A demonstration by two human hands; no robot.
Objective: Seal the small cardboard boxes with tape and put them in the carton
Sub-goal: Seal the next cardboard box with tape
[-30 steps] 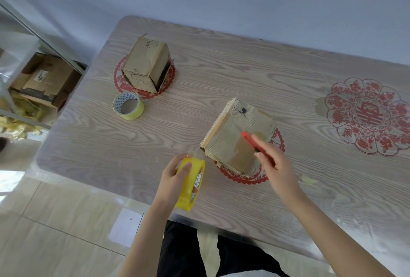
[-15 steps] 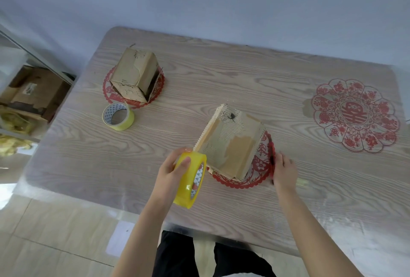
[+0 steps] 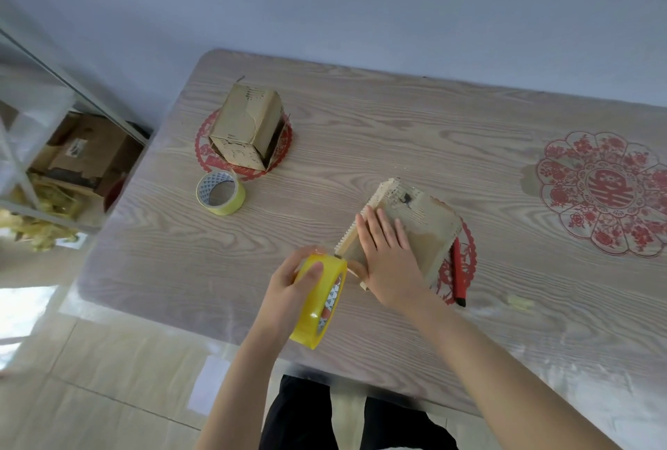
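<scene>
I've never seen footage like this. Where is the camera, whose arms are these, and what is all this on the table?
There is no machine here. A person wears one camera on the head, and it looks down at their own arms. The left hand grips a yellow roll of tape. The right hand lies flat, fingers straight, on a small cardboard box. Beside that box lies a red tool, perhaps a cutter. Farther off on the wooden table stand a second box and another tape roll. The red paper decorations are only ornament.
</scene>
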